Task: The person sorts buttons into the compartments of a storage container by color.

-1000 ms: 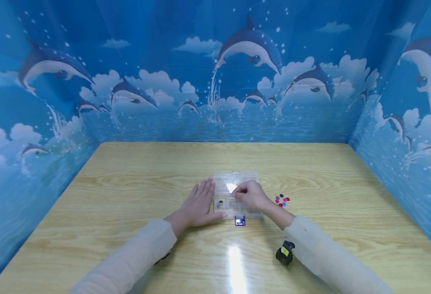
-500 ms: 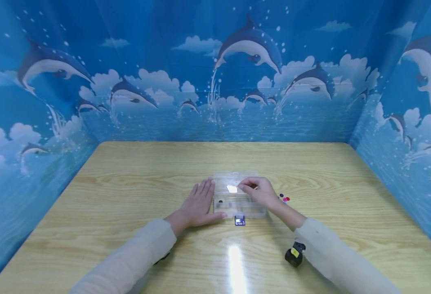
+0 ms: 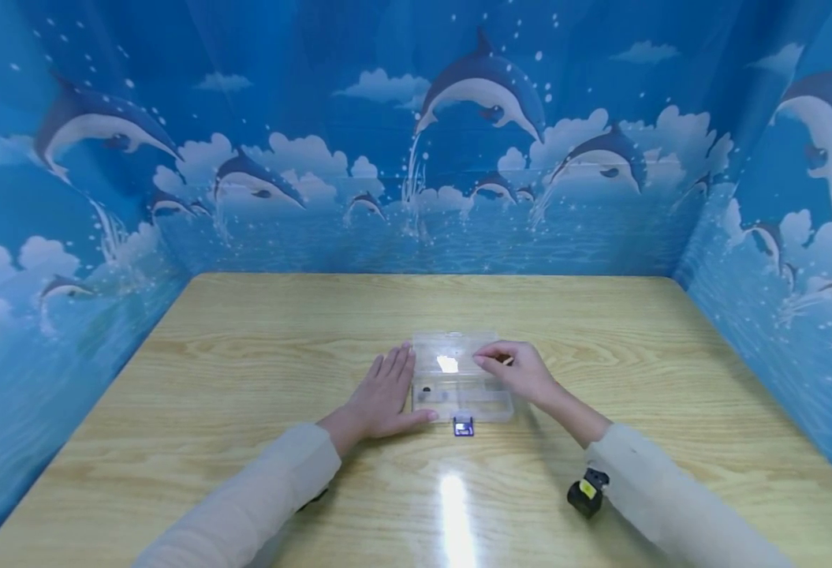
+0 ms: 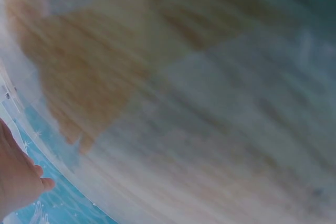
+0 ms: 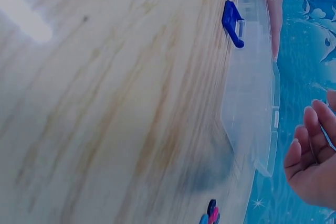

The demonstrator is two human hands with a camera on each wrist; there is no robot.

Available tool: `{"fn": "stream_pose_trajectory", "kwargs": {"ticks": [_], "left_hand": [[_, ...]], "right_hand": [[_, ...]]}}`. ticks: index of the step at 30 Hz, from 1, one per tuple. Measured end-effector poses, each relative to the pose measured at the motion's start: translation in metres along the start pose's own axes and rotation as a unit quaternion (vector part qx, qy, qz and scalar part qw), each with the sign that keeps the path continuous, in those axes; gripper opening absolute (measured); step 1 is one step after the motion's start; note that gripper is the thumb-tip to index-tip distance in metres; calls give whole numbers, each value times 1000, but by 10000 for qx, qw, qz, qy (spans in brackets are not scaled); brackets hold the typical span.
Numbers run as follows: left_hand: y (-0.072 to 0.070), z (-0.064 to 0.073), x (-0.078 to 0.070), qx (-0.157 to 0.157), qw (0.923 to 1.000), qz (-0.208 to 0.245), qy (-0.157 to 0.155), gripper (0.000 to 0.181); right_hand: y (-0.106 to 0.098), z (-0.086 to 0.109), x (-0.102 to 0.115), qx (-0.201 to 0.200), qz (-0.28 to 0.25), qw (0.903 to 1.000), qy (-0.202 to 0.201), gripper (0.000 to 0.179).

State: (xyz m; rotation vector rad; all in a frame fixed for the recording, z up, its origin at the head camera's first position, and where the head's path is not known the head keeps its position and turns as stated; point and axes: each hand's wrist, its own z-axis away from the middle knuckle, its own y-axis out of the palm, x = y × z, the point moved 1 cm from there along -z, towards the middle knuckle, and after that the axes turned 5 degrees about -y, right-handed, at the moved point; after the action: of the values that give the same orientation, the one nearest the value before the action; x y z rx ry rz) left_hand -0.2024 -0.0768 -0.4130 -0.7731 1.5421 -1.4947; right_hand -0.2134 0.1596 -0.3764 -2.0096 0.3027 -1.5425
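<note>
A clear plastic compartment box [image 3: 486, 406] lies with its lid raised on the wooden table. One small black button [image 3: 426, 389] sits in a left compartment; a faint grey piece is beside it. My left hand [image 3: 382, 401] lies flat along the box's left side, its thumb reaching the front edge. Over the right part of the box hovers my right hand [image 3: 525, 375], fingers loosely bent, and no object shows between the fingertips. At the front hangs a blue latch [image 3: 463, 427]. Several coloured buttons [image 5: 212, 214] lie right of the box, hidden by my right hand in the head view.
Wooden table surface [image 3: 281, 339] stretches around the box. A blue dolphin-print curtain [image 3: 359, 158] encloses the back and sides. A black wrist camera [image 3: 586, 493] hangs under the right sleeve. The left wrist view is largely blurred.
My right hand has risen from the box's compartments and moved right, and it covers the button pile in the head view. The left hand and the box stay in place.
</note>
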Motion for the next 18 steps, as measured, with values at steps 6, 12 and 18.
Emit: {"fn": "stream_pose_trajectory", "kwargs": {"ticks": [6,12,18], "left_hand": [[2,-1,1,-45,10000,-35,36,97],[1,-1,1,-43,10000,-33,43,97],[1,-1,1,-6,10000,-20,18,97]], "right_hand": [[-8,3,-7,21,-90,9999,48,26],[-16,6,-9,-4,-57,9999,96,27],[-23,8,-15,-63,54,9997,209,28]]}}
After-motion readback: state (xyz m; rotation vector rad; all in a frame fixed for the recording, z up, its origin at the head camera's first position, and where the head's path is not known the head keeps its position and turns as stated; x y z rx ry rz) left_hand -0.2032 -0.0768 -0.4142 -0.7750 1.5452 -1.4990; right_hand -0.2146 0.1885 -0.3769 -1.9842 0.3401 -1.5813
